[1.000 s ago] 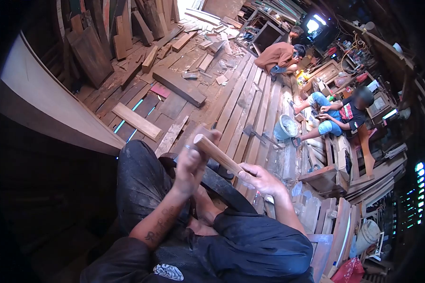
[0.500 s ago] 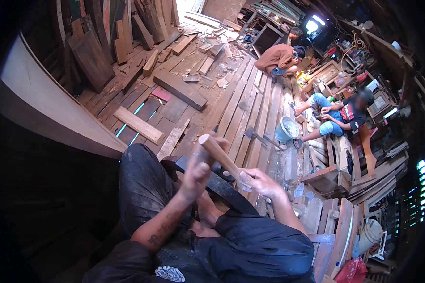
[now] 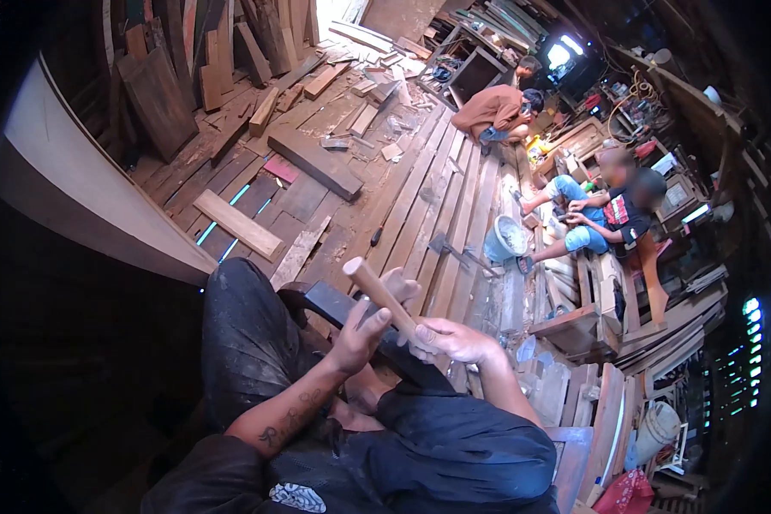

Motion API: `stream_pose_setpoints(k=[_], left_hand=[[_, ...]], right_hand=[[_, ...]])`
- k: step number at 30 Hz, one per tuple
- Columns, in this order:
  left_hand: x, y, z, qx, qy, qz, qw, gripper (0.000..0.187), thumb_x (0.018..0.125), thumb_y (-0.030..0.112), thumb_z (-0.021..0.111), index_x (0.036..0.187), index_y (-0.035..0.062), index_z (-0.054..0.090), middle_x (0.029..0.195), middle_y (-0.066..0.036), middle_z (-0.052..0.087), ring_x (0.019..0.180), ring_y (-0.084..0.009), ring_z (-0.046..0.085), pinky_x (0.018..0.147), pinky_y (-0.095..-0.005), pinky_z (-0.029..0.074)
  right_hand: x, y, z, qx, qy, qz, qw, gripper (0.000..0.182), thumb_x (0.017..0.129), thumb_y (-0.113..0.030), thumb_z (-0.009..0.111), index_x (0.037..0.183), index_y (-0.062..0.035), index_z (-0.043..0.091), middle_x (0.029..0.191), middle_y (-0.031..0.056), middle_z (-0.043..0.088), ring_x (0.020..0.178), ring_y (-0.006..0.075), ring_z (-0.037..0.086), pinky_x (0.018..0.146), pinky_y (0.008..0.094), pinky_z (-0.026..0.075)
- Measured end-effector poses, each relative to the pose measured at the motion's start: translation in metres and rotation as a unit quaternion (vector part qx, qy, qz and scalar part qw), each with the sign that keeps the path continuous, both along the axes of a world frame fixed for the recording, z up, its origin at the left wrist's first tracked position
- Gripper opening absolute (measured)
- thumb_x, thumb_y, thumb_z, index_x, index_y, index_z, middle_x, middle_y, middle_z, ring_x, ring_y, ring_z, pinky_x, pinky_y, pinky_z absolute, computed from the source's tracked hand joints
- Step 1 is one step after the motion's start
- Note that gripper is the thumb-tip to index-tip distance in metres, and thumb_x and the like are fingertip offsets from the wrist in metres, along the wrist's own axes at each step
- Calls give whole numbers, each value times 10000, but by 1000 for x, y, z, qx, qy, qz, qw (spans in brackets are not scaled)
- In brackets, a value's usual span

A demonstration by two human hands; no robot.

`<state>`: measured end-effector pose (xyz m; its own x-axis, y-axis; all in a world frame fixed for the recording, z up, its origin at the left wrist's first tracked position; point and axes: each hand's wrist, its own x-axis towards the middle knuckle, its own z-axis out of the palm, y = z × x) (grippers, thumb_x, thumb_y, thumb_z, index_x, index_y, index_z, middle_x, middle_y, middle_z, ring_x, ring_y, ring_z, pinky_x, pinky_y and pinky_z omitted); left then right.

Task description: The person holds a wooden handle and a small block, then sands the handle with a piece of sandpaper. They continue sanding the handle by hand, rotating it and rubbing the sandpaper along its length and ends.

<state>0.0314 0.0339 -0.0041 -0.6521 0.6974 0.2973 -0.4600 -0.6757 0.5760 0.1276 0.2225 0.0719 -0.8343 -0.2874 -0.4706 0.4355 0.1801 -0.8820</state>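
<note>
Head view: cylindrical wooden rod (image 3: 383,295) in right hand (image 3: 456,339)

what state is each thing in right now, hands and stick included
stick: held, tilted, near end up off the floor
right hand: closed on one end of the stick
left hand: at the stick, grip unclear
bucket: upright, uncovered, pale contents
pale plank: lying on the floor
thick beam: lying on the floor
dark board: leaning, upper left
</note>
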Motion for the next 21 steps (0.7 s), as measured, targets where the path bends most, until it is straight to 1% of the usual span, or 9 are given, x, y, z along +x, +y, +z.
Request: stream_pose_setpoints(k=[1, 4, 7, 10, 13, 16, 19, 20, 21], left_hand=[[-8, -3, 1, -11, 36, 29, 999, 893, 1032, 464, 634, 1649, -56, 252, 1568, -201, 491, 1487, -320, 469, 1279, -462, 283], [-24, -10, 16, 49, -29, 166, 985, 868, 1026, 519, 603, 1628, -31, 306, 1539, -185, 501, 1498, -289, 449, 1273, -454, 296], [-26, -13, 12, 36, -46, 174, 983, 839, 1024, 509, 603, 1615, -18, 326, 1529, -178, 503, 1498, -277, 441, 1272, -451, 295], [-4, 6, -8, -3, 12, 16, 1000, 820, 1011, 488, 631, 1589, -31, 367, 1490, -170, 526, 1453, -269, 479, 1238, -426, 328], [-2, 6, -14, -35, 22, 2, 999, 807, 1008, 467, 644, 1581, -36, 382, 1488, -164, 528, 1432, -266, 499, 1222, -411, 341], [-23, -9, 19, 34, -43, 137, 989, 831, 1016, 426, 650, 1621, -34, 313, 1550, -173, 501, 1473, -285, 479, 1250, -427, 324], [-17, -7, 18, 42, -74, 160, 983, 827, 1015, 379, 634, 1635, -37, 277, 1557, -178, 498, 1504, -297, 448, 1269, -439, 300], [-10, -2, 10, 31, -64, 93, 993, 825, 1012, 362, 630, 1637, -39, 270, 1559, -181, 497, 1511, -299, 439, 1271, -442, 294], [-2, 4, -5, 18, -53, 28, 998, 823, 1009, 345, 625, 1640, -41, 262, 1560, -183, 495, 1517, -302, 429, 1273, -444, 289]], right_hand=[[0, 4, -2, -6, -1, 6, 1000, 454, 1168, -490, 423, 1059, -79, 583, 814, -33, 498, 729, 104, 485, 684, 275, 434], [2, 8, -5, 32, -8, -15, 999, 473, 1160, -498, 441, 1114, -58, 607, 819, -37, 475, 731, 101, 466, 675, 274, 426], [1, 5, -9, 45, -3, -21, 999, 483, 1160, -496, 443, 1164, -46, 620, 824, -38, 479, 731, 99, 462, 670, 273, 423], [1, 4, -4, 36, 1, -30, 999, 501, 1158, -493, 452, 1234, -32, 634, 830, -39, 480, 730, 97, 459, 671, 276, 424], [2, 4, 6, 57, 20, -33, 998, 498, 1161, -481, 450, 1277, -27, 618, 858, -39, 514, 756, 93, 479, 686, 274, 428], [0, 11, -7, 22, -14, -32, 999, 470, 1166, -471, 448, 1257, -40, 613, 865, -39, 529, 765, 88, 489, 691, 268, 427], [-1, 2, -11, 37, 8, -45, 998, 429, 1168, -469, 441, 1135, -70, 596, 819, -42, 494, 726, 85, 472, 659, 257, 409], [0, 2, -8, 57, 18, -46, 997, 424, 1168, -470, 441, 1107, -77, 589, 806, -44, 480, 714, 85, 465, 650, 255, 404], [0, 3, 0, 7, 21, -32, 999, 431, 1171, -456, 442, 1199, -62, 612, 836, -50, 496, 721, 71, 453, 642, 248, 395]])
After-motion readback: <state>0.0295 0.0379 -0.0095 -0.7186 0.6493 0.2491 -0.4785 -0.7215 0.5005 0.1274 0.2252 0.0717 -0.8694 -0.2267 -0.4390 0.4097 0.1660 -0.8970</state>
